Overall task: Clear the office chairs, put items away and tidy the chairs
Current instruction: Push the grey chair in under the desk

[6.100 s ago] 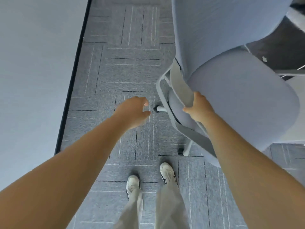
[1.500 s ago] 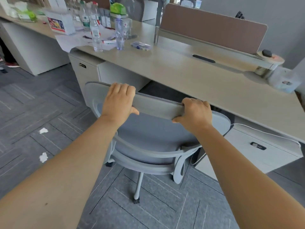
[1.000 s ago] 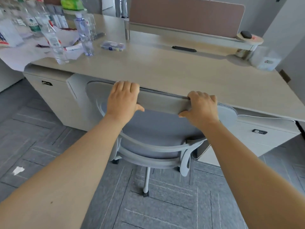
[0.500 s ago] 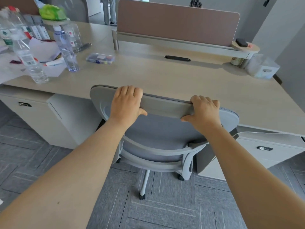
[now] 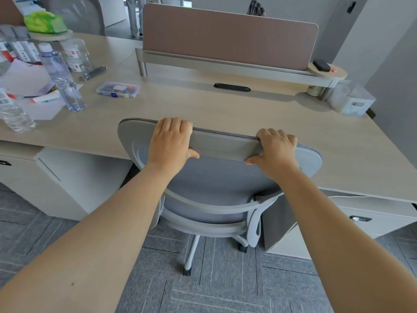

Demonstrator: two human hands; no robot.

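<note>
Since half a second ago I see the office chair (image 5: 221, 177) roll closer under the desk's (image 5: 203, 109) near edge, backrest touching it. My left hand (image 5: 171, 143) and right hand (image 5: 274, 150) both grip its top rim.

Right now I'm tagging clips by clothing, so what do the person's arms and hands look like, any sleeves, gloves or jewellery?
Both forearms are bare for as far as the head view shows, with no sleeve edge in the frame. The left hand and right hand wear no gloves. No watch, bracelet or ring is visible. A small dark spot marks the left forearm.
</note>
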